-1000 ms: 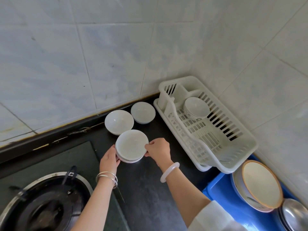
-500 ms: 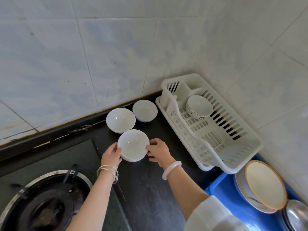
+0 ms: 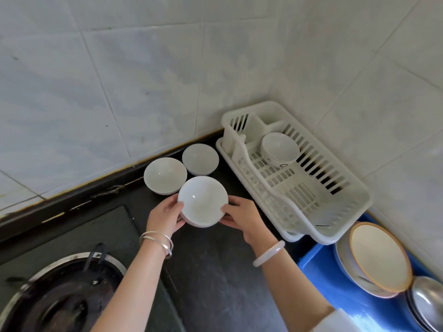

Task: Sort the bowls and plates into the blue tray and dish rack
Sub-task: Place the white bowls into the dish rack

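Bowls: white ceramic bowl stack (image 3: 202, 200) left of white plastic dish rack (image 3: 297, 212).
Grip: left hand (image 3: 165, 216), right hand (image 3: 242, 219) clasp its sides.
Risk: uneven lift could tilt, topple it.

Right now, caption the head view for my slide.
Left hand and right hand grip stacked bowls near the rack, which holds one bowl.

Arms extended, left hand (image 3: 165, 215) and right hand (image 3: 242, 218) clasp the bowl stack (image 3: 202, 200).
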Available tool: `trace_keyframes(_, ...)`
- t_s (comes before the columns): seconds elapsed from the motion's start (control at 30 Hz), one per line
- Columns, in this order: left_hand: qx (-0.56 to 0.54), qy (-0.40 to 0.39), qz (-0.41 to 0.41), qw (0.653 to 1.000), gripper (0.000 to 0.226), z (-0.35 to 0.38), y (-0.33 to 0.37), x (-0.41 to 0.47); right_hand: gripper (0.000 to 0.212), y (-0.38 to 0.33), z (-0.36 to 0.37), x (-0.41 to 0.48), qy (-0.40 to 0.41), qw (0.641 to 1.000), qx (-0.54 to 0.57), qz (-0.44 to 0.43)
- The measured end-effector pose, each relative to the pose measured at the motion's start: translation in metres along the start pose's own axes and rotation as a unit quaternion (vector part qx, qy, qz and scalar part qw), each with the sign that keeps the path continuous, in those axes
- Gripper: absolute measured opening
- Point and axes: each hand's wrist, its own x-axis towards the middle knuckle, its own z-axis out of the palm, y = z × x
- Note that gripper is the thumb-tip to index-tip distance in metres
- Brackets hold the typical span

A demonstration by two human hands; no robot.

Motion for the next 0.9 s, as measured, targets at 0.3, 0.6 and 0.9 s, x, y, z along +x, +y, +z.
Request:
trace_keyframes(0.3, 0.084, -0.150, 0.084, 0.982, 0.030, 0.122, 0.056, -0.022, 0.023, -0.054, -0.114, -0.017, 0.103, 0.993, 0.021, -0.053)
trace_keyframes(0.6, 0.156, -0.238, 0.031, 0.958, 0.033, 0.255, 0.039, -0.022, 0.024, -0.064, -0.229, 0.007, 0.208, 0.978, 0.013, -0.027)
trace_keyframes(0.9, 0.221, -0.232, -0.041, 0.947, 0.039, 0.270, 0.011, 0.005, 0.039, -0.063, -0.231, 0.040, 0.168, 0.985, -0.019, 0.032)
